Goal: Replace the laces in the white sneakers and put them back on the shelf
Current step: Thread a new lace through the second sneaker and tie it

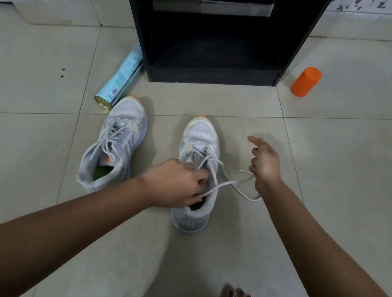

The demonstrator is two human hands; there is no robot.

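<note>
With the left hand [175, 185] gripping the right-side sneaker [202, 130], the right hand [265, 165] is pinching its lace [246, 196], best pulling gently outward.

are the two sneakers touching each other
Apart. The head view shows a strip of bare floor between the left sneaker and the right sneaker.

Left hand [175, 185] pinches lace [222, 184]; right hand [265, 162] holds its end.
</note>
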